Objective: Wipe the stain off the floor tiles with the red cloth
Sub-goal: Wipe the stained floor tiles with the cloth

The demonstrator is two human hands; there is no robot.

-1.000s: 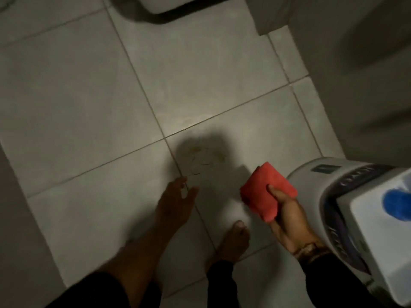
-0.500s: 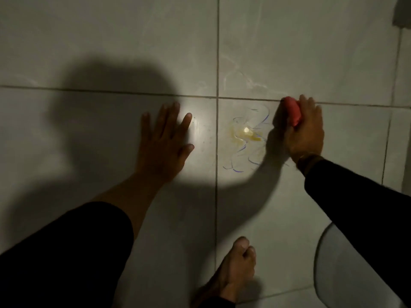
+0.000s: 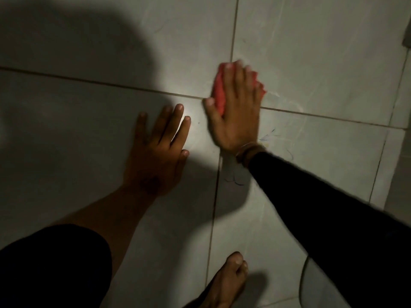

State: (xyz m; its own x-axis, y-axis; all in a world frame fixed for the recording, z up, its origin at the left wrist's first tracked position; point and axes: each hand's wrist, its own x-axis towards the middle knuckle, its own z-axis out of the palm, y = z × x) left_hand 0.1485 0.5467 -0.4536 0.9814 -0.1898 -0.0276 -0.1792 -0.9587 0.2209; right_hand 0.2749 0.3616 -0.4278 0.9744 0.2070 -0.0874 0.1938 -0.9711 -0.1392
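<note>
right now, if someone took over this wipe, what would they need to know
Right hand: pressing the red cloth flat on the floor tiles, at the grout crossing.
Left hand: open, palm down on the tile, bracing.
Done: wiping is under way.
Left: faint blue scribble marks show beside the right wrist and below it, so the stain is not fully off.

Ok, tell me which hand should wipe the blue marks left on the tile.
Right. The right hand already presses the cloth beside the marks; the left hand lies flat, empty.
</note>
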